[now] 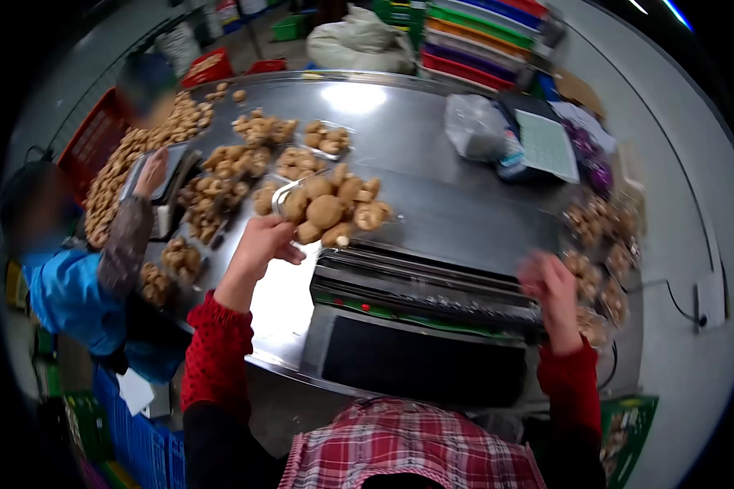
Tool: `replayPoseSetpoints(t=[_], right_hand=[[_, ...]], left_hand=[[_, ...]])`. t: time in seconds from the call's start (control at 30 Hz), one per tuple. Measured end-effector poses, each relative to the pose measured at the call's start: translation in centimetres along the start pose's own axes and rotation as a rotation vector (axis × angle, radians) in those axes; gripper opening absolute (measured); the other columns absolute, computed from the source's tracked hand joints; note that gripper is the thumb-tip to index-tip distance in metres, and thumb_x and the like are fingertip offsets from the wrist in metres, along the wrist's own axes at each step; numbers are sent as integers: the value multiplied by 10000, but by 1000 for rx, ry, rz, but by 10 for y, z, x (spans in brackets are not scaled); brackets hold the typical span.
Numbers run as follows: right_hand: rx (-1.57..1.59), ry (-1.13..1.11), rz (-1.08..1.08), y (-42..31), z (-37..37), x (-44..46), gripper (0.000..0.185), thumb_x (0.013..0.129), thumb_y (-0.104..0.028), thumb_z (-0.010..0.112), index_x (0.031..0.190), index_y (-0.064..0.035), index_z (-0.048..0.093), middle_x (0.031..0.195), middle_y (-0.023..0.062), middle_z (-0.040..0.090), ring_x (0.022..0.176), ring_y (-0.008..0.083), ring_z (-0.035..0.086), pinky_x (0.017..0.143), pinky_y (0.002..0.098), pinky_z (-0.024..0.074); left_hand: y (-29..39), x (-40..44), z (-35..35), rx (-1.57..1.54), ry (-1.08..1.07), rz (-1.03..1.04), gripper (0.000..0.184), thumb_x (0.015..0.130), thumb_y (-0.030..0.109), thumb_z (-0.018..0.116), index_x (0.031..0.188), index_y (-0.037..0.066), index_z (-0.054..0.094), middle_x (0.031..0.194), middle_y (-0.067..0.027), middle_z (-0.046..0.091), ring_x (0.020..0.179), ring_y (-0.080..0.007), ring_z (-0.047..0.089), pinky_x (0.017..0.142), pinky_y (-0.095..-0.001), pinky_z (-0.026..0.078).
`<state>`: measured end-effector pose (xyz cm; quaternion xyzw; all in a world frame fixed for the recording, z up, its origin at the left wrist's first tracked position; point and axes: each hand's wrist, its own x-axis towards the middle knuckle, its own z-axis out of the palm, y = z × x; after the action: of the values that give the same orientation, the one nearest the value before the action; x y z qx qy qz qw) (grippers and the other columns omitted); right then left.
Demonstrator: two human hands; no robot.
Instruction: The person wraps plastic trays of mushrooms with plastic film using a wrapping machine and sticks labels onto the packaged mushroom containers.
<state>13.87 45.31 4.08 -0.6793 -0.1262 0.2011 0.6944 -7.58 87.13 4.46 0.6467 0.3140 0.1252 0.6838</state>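
My left hand (266, 243) is closed on the near left edge of a tray of brown mushrooms (326, 210). It holds the tray tilted above the table, just beyond the left end of a black film-wrapping machine (420, 285). A strip of the tray's white rim shows by my fingers. My right hand (551, 285) is over the machine's right end, apart from the tray. Its fingers look curled but are smeared by motion, so I cannot see whether anything is between them.
Several mushroom trays (261, 128) stand left on the metal table (408, 155), beside a scale (165, 196) and loose mushrooms (155, 130). A co-worker's hand (152, 171) is over the scale. Wrapped packs (587, 220) lie right. A plastic bag (473, 126) sits at the back.
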Motion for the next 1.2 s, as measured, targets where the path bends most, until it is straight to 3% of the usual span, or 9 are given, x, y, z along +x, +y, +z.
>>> replayPoseSetpoints(t=[0.37, 0.43, 0.5, 0.7, 0.83, 0.97, 1.03, 1.1, 1.2], right_hand=[[-318, 71, -70, 26, -5, 34, 425, 918, -234, 585, 1217, 57, 506, 948, 64, 618, 796, 103, 580, 670, 227, 469], [-239, 3, -7, 18, -27, 18, 380, 918, -226, 583, 1174, 49, 526, 934, 61, 619, 782, 95, 573, 652, 227, 466], [-646, 52, -21, 12, -66, -4, 278, 880, -273, 633, 889, 5, 647, 677, 38, 620, 574, 124, 555, 558, 260, 454], [-1382, -81, 95, 16, -80, -18, 366, 788, -375, 654, 705, -20, 679, 631, 172, 616, 601, 324, 617, 585, 410, 478], [-985, -103, 5, 26, -72, -12, 319, 811, -278, 619, 715, 26, 630, 626, 183, 617, 549, 292, 609, 527, 386, 466], [168, -282, 495, -56, -62, -75, 194, 891, -170, 510, 776, -16, 541, 618, 128, 604, 504, 205, 572, 436, 264, 418], [595, -348, -161, -87, -33, -34, 167, 888, -102, 464, 787, -1, 549, 661, 157, 615, 548, 203, 583, 477, 290, 451], [673, 237, -243, -108, 6, 33, 154, 872, -106, 496, 776, -1, 553, 749, 169, 638, 632, 221, 607, 559, 308, 483], [140, 197, -319, 10, -11, 154, 209, 870, -171, 569, 841, 29, 621, 935, 162, 647, 844, 216, 623, 735, 330, 495]], left_hand=[[-5, 72, 200, 227, -557, -86, 232, 882, 136, 567, 932, -84, 622, 725, -123, 629, 558, -186, 624, 488, -276, 523], [-8, 54, 201, 274, -448, 90, 250, 881, 159, 576, 970, -70, 624, 753, -130, 649, 551, -185, 617, 516, -304, 518], [-31, 33, 185, 595, -26, 880, 343, 864, 278, 604, 880, -62, 640, 665, -192, 637, 563, -292, 633, 575, -377, 519], [-21, -21, 168, 1406, -225, 338, 454, 798, 460, 614, 639, 42, 689, 592, -174, 606, 575, -346, 615, 565, -418, 491], [-35, -8, 161, 859, -294, 220, 327, 824, 313, 621, 692, 18, 669, 517, -143, 574, 526, -243, 616, 509, -341, 464], [16, -78, 123, -260, -634, -394, 320, 928, 152, 490, 639, 16, 511, 534, -146, 521, 371, -222, 508, 350, -310, 412], [67, -65, 146, -566, -571, 266, 304, 934, 168, 461, 657, 46, 482, 585, -196, 561, 469, -327, 585, 436, -369, 502], [82, 5, 181, -727, -305, 372, 254, 945, 183, 438, 769, 21, 523, 872, -255, 654, 792, -334, 661, 764, -421, 541], [47, 114, 243, 138, -82, 472, 276, 933, 185, 493, 761, 9, 617, 1003, -221, 662, 996, -299, 635, 906, -403, 474]])
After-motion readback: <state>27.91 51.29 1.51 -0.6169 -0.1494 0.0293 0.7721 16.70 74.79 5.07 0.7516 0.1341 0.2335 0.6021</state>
